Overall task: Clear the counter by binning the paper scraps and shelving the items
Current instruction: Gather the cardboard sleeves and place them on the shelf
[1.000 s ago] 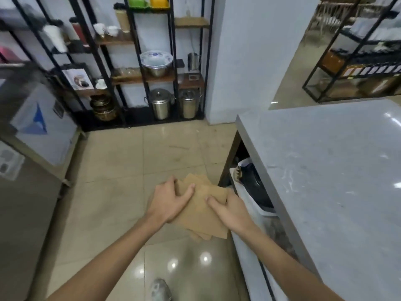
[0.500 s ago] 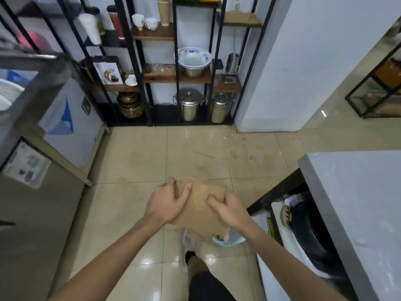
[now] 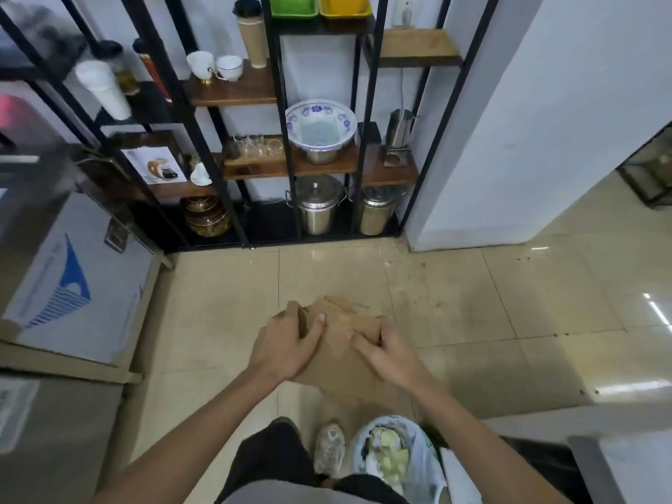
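Both bare forearms reach forward and converge at mid-frame. The left hand (image 3: 287, 343) grips from the left edge, thumb lying across the top, fingers curled under. The right hand (image 3: 387, 352) grips from the right, thumb on top, fingers wrapped over the far edge.

Bin (image 3: 396, 456) partly cut off below; top-left shelf items (image 3: 105, 78) blurred.
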